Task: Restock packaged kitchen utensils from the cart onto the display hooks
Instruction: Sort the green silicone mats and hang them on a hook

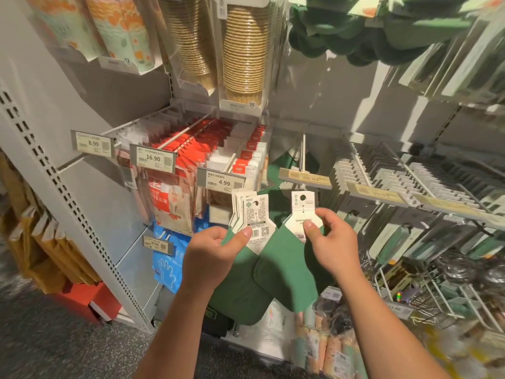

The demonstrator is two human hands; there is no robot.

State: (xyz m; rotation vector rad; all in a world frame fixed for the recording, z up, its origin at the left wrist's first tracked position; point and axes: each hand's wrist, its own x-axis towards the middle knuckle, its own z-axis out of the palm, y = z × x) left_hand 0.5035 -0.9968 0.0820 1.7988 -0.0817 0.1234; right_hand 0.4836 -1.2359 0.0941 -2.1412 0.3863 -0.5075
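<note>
We see the left hand [210, 253] with its grip pinching a fanned stack of green mitts [240, 291] by their card tags, while the right hand [332, 242] pinches a single mitt [287, 272] by its tag [302, 209], just below a bare display hook [302, 151] between stocked hooks

mitts [284, 272]: plain dark green, at 6 o'clock
header cards [302, 212]: white, black print
packets [202, 138]: red and white, at 10 o'clock
glove bags [166, 265]: blue, white hand outline
paper cups [244, 50]: tan, ribbed, at 12 o'clock
</note>
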